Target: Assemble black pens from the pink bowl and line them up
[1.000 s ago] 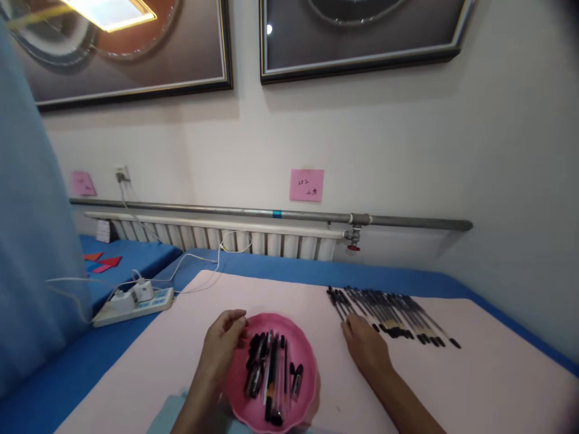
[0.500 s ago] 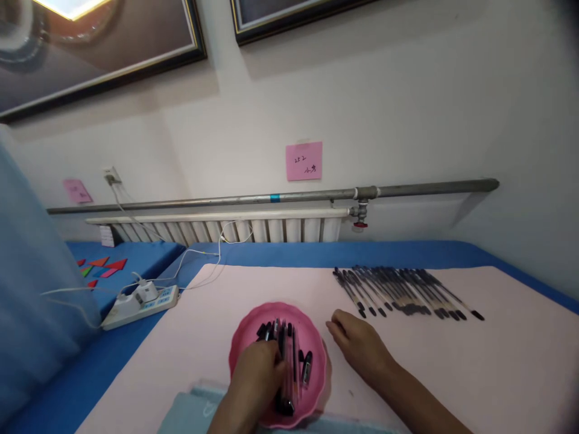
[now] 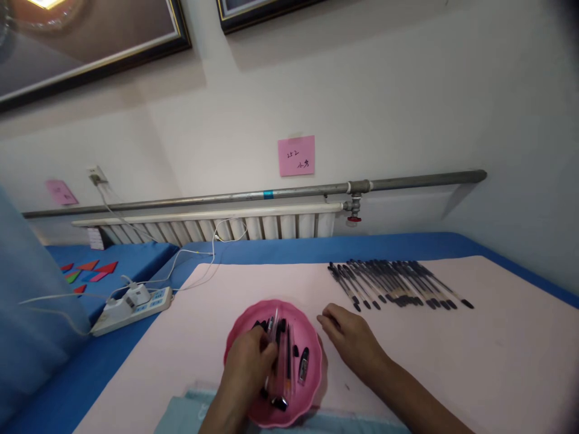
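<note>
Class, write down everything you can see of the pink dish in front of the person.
The pink dish is round and shallow with a scalloped rim, and glossy like plastic. It sits flat on the pale pink mat, its near edge at a teal cloth. Black and clear pen parts lie heaped inside. The left hand reaches in from the near side, fingers on those parts. The right hand rests on the mat beside its right rim.

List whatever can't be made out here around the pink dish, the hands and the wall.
Head view only.
Left hand: its back hides the fingertips in the pink dish, so any grip is unclear.
Pen parts: small, partly under that hand, uncountable.
Pink note: writing too small to read.
Framed pictures: cut off by the top edge.
</note>
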A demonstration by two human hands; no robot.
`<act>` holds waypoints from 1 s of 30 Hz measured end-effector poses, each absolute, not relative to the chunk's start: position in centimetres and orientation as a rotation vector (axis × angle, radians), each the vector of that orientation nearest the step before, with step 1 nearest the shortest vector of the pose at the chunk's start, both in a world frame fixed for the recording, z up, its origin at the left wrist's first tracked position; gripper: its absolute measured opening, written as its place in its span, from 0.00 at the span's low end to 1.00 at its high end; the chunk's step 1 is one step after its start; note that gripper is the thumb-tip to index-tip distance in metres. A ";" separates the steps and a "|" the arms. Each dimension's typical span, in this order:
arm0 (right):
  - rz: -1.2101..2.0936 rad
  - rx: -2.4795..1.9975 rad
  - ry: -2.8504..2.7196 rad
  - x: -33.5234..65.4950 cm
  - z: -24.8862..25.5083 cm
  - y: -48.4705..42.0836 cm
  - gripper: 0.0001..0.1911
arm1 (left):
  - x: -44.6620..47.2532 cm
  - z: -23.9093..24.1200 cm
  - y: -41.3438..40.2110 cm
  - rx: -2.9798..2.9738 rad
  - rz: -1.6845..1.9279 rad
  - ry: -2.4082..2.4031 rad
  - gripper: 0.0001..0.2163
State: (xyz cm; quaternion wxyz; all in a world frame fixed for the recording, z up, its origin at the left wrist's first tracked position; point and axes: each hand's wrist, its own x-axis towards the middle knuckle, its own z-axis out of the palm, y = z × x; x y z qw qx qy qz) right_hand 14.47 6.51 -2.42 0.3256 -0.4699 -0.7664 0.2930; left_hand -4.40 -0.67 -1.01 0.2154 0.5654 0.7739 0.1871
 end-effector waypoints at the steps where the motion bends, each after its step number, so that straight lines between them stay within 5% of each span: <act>1: 0.816 -1.195 -2.000 14.2 -1.9 6.1 0.12 | -4.3 -0.9 -0.7 1.542 0.648 2.056 0.08; 6: 1.193 -0.936 -1.964 12.2 -0.1 3.7 0.08 | -3.2 -0.1 -1.1 1.450 1.060 1.580 0.07; 17: 1.321 -1.058 -1.611 13.2 -2.0 5.6 0.15 | -2.5 -2.2 -0.6 1.716 0.550 2.024 0.06; 30: 1.349 -1.086 -1.629 13.0 -1.2 5.1 0.13 | -1.4 -1.9 -0.3 1.542 0.568 2.151 0.04</act>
